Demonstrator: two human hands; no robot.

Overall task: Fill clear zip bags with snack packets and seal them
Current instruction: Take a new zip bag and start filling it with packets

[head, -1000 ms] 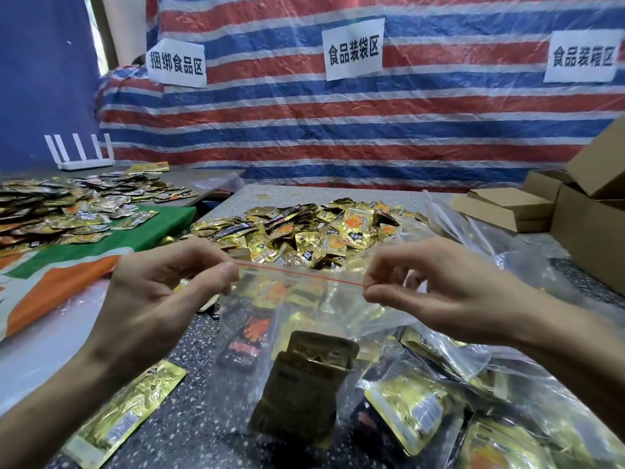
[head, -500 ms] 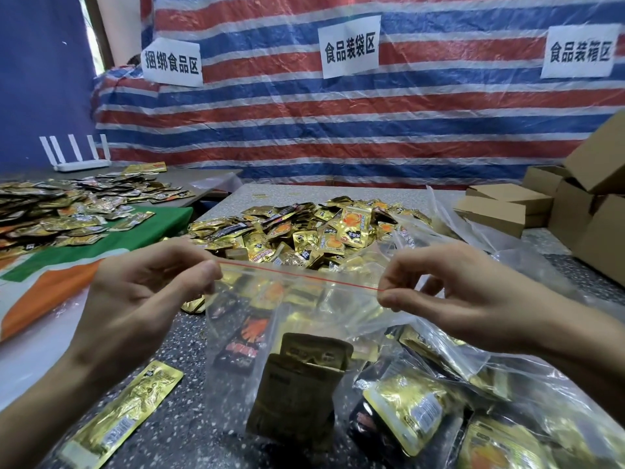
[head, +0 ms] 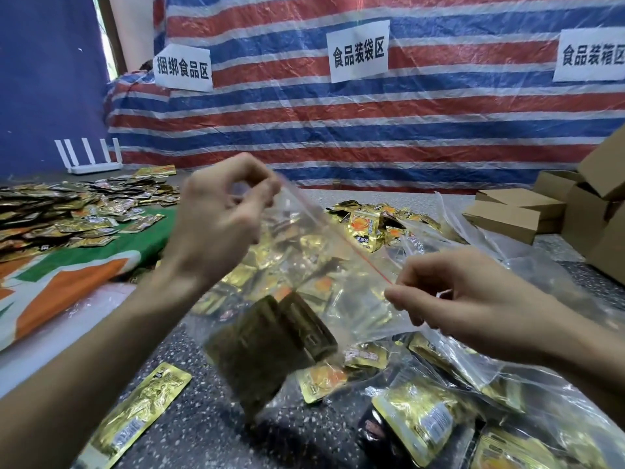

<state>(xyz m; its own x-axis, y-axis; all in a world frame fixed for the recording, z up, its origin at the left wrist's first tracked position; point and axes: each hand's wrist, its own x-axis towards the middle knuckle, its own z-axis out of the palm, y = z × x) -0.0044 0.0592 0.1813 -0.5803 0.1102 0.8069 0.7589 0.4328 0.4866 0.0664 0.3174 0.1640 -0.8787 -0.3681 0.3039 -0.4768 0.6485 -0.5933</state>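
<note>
Pinching one top corner of the clear zip bag (head: 304, 282) with the left hand (head: 216, 225), up high. Pinching the other corner with the right hand (head: 466, 299), lower down. Holding the bag tilted in the air over the speckled table (head: 203, 434), with dark snack packets (head: 270, 340) inside.

The left hand (head: 220, 228) was held higher, fingers curled and pinching one top corner of the zip bag (head: 321, 265), while the right hand (head: 473, 299) sat lower, thumb and forefinger pinching the other corner, both forearms bare
</note>
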